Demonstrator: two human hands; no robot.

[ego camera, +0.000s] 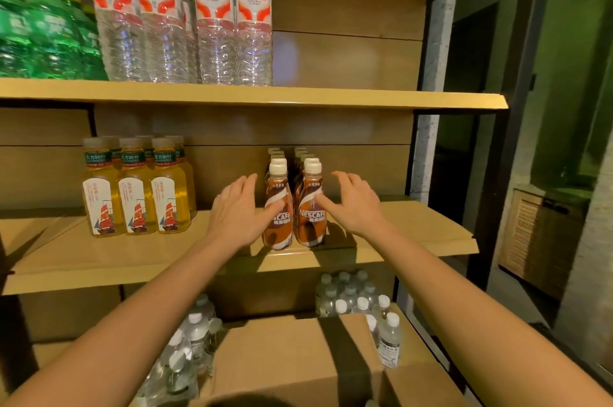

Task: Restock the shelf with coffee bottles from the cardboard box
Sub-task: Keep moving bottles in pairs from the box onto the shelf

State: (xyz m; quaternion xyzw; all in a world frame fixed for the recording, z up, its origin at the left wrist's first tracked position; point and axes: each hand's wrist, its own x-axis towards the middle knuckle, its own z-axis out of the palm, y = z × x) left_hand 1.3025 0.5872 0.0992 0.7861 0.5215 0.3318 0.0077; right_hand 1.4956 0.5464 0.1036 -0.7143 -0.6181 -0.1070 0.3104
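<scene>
Nearest, at the bottom edge, the cardboard box [285, 363] shows a dark strip of tape across its top, with small clear water bottles [185, 350] standing on either side of it and behind it on the lowest level. Both bare forearms reach up over the box to the middle shelf [398, 227]. There the left hand [237, 207] and the right hand [351, 204] flank the coffee bottles [310, 207], which stand upright in two rows running from the shelf's front edge to its back. Each hand's grip is apart, fingers spread and nearly straight; the left thumb lies against the front left bottle and the right thumb against the front right one, neither closed round anything. Further left on the same shelf stand yellow tea bottles [136, 201], well apart from the coffee. On the level above, tall clear water bottles [215, 18] stand beside green bottles [43, 28] at the far left
</scene>
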